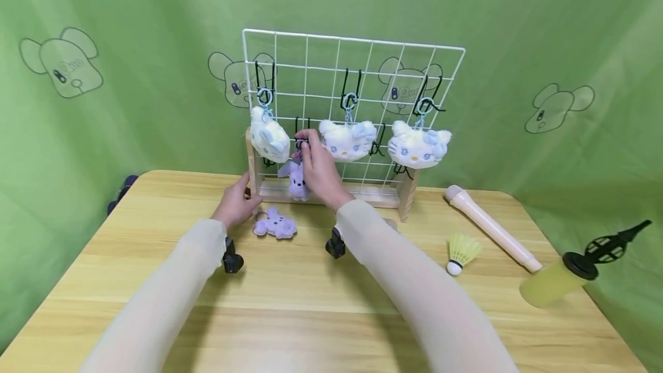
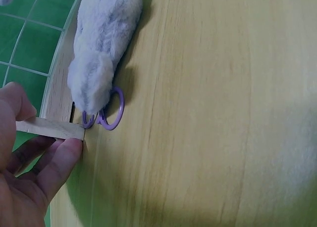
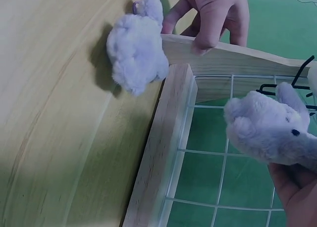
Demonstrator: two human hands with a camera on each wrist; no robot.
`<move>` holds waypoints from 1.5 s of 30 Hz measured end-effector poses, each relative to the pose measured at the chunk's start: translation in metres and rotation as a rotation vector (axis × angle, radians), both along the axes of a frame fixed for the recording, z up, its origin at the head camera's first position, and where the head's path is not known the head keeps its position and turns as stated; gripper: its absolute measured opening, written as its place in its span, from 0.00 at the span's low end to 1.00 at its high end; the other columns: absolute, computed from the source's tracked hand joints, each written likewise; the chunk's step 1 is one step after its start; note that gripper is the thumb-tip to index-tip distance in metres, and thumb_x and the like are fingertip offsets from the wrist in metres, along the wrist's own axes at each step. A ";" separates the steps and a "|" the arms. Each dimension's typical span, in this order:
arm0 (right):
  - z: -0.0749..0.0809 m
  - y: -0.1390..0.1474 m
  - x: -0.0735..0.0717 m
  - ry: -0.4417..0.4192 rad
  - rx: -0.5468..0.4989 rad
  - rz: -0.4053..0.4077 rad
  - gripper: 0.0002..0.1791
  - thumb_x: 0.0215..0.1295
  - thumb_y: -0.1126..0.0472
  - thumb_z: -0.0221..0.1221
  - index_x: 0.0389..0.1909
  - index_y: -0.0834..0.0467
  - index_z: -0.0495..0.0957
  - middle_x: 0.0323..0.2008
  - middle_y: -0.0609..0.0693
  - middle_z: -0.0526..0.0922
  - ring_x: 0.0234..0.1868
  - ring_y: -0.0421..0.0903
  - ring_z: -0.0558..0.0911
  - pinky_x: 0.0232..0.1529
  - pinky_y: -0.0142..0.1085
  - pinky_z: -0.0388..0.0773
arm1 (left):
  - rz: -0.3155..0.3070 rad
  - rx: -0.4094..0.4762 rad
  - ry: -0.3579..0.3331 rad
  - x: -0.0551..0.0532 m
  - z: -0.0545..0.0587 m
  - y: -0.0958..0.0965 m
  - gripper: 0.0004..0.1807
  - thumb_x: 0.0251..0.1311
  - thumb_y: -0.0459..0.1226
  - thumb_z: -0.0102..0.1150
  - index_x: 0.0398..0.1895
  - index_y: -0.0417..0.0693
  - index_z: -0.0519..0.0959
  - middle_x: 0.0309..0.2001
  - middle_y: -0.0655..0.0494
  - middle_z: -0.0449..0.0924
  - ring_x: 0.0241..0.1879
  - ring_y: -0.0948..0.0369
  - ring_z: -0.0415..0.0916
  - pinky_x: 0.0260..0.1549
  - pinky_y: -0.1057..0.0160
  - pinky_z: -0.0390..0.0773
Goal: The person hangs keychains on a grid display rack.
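Note:
My right hand (image 1: 322, 170) holds a purple plush keychain (image 1: 297, 183) by its upper end at a black hook in the middle of the white wire grid rack (image 1: 380, 195). Whether its ring is on the hook is hidden by the fingers. In the right wrist view, that plush (image 3: 267, 128) hangs in front of the grid. My left hand (image 1: 234, 205) grips the rack's left wooden upright (image 2: 54, 128) near its foot, thumb on one side and fingers on the other. Close beside it, a second purple plush keychain (image 1: 277, 224) lies on the table with its purple ring (image 2: 117, 119).
Three white cat plush keychains (image 1: 348, 141) hang on upper hooks, and lower black hooks (image 1: 377, 141) stick out. On the table's right are a pale pink microphone-shaped stick (image 1: 489, 224), a yellow shuttlecock (image 1: 463, 251) and a yellow bottle with a black top (image 1: 554, 282). Green curtain surrounds the table.

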State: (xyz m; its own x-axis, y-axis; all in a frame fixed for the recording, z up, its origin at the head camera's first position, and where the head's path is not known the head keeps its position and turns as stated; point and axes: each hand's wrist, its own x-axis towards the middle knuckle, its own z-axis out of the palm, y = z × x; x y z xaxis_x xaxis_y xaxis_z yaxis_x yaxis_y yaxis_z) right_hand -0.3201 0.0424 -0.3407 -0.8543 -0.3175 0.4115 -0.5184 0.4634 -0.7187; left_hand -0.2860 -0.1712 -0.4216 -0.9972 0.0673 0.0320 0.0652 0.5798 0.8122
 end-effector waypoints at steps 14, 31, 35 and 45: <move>-0.011 0.020 0.010 0.001 0.069 0.038 0.33 0.80 0.58 0.55 0.80 0.48 0.55 0.49 0.58 0.88 0.37 0.50 0.87 0.35 0.37 0.88 | -0.007 -0.012 0.001 -0.003 -0.001 0.001 0.42 0.69 0.32 0.57 0.83 0.39 0.51 0.59 0.25 0.78 0.46 0.43 0.82 0.36 0.60 0.89; -0.032 0.050 0.039 -0.003 0.187 0.128 0.52 0.77 0.60 0.58 0.85 0.34 0.32 0.68 0.66 0.78 0.63 0.61 0.84 0.62 0.46 0.86 | -0.006 0.004 -0.012 -0.002 -0.005 -0.002 0.42 0.70 0.32 0.57 0.83 0.41 0.51 0.60 0.26 0.77 0.47 0.43 0.83 0.39 0.58 0.90; -0.031 0.074 0.051 -0.036 0.253 0.150 0.49 0.79 0.56 0.57 0.84 0.29 0.35 0.70 0.66 0.76 0.63 0.62 0.84 0.63 0.52 0.85 | -0.004 0.005 -0.009 -0.002 -0.005 -0.002 0.41 0.70 0.32 0.57 0.83 0.41 0.51 0.59 0.26 0.77 0.46 0.44 0.83 0.37 0.60 0.90; -0.037 0.151 0.073 -0.080 0.431 0.174 0.27 0.80 0.56 0.56 0.76 0.53 0.66 0.66 0.60 0.81 0.55 0.53 0.88 0.58 0.49 0.88 | 0.004 0.003 -0.011 -0.002 -0.003 -0.001 0.40 0.71 0.32 0.56 0.83 0.40 0.52 0.60 0.25 0.77 0.47 0.43 0.82 0.38 0.59 0.90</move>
